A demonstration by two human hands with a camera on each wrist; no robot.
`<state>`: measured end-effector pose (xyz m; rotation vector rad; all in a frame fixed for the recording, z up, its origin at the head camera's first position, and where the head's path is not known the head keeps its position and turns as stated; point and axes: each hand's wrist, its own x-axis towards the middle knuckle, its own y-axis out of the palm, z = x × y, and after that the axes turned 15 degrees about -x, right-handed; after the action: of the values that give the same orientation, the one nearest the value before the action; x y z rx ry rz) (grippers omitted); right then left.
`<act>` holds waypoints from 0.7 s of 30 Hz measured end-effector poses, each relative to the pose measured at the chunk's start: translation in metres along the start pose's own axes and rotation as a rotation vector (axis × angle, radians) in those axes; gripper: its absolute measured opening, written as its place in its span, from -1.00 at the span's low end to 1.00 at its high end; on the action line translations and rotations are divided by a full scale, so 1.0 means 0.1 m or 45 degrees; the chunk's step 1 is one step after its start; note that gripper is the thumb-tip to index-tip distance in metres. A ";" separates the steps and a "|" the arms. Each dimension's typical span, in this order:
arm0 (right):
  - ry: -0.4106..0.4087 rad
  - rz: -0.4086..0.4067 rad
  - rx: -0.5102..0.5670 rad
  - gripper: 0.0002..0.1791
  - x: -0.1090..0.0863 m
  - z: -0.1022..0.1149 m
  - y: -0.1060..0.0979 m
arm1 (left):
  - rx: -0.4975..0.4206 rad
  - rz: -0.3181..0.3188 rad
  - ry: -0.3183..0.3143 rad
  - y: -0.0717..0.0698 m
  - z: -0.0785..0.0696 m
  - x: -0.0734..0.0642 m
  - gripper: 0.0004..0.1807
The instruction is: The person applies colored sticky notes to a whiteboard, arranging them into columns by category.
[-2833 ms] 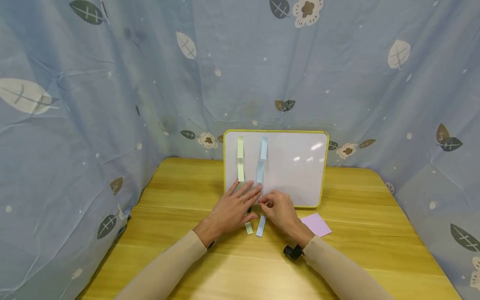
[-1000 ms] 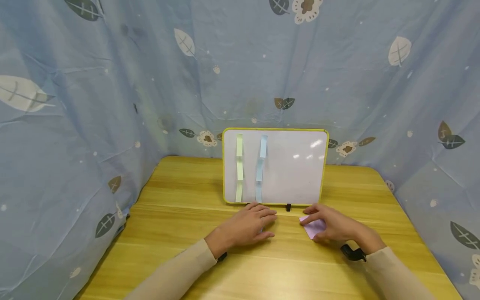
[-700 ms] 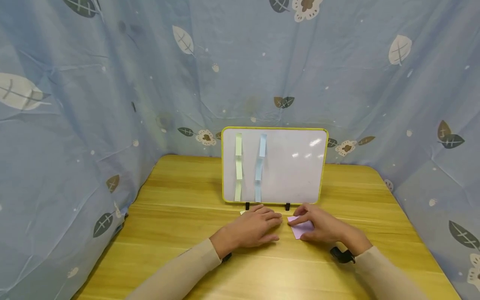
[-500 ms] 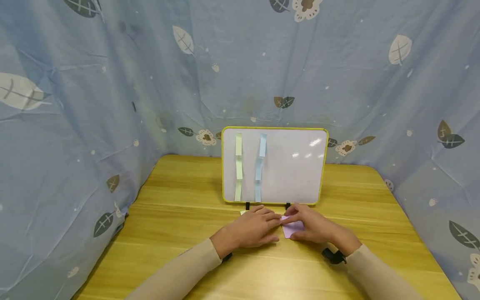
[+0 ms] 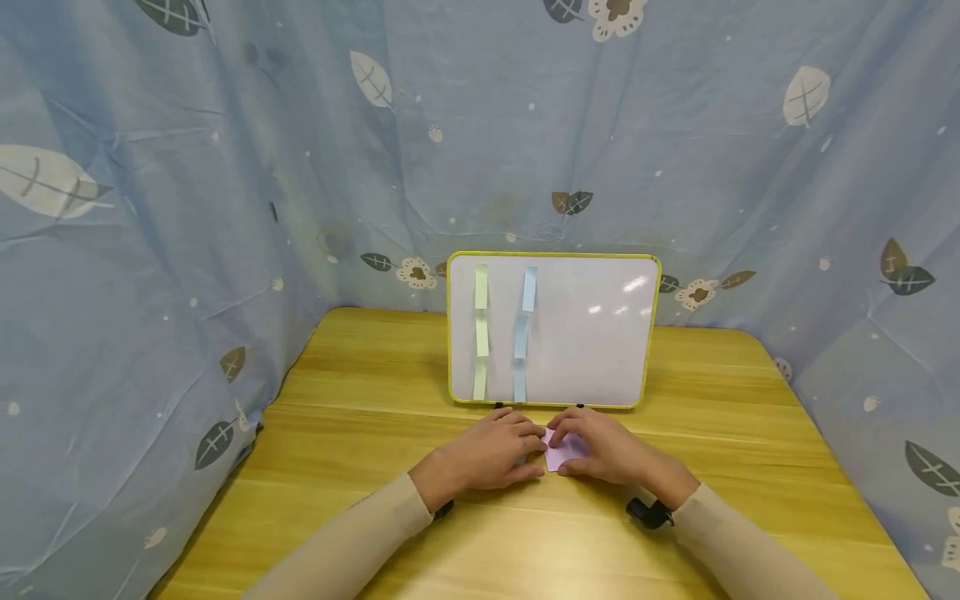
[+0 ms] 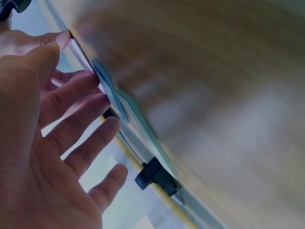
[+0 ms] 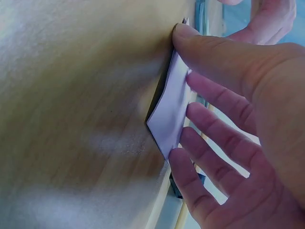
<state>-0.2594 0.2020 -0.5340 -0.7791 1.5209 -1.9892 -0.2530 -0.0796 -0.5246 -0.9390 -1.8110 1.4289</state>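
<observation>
My right hand (image 5: 611, 446) grips a purple sticky note pad (image 5: 564, 452) by its edges, thumb on the near side and fingers on the far side. In the right wrist view the pad (image 7: 169, 112) is slightly bent and close over the table. My left hand (image 5: 491, 450) lies to its left, fingers loosely spread. Beneath those fingers, the left wrist view shows a narrow blue sticky note pad (image 6: 110, 90) and a pale green one (image 6: 145, 131), side by side; from the head they are covered. The left fingertips are right at the blue pad and the purple pad's left edge.
A yellow-framed whiteboard (image 5: 592, 350) stands upright behind the hands, on black feet (image 6: 157, 175). It bears a column of green strips (image 5: 481, 333) on the left and a column of blue strips (image 5: 521, 336) beside it. A patterned curtain (image 5: 480, 150) surrounds the wooden table (image 5: 375, 375).
Both hands have come away from the whiteboard's lower edge. My right hand took the purple pad and slid it leftward to my left hand, which moved onto the green and blue pads.
</observation>
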 end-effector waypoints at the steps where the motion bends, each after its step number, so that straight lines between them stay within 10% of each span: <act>1: 0.001 0.005 -0.003 -0.74 0.01 0.00 0.00 | -0.009 0.002 -0.006 -0.01 0.00 -0.01 -0.49; 21: -0.041 -0.023 -0.019 -0.82 0.00 -0.04 0.02 | -0.125 -0.008 -0.065 -0.05 0.00 0.01 -0.54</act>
<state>-0.2621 0.2040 -0.5366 -0.8298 1.5172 -1.9708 -0.2547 -0.0792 -0.5201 -0.9532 -1.9352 1.3822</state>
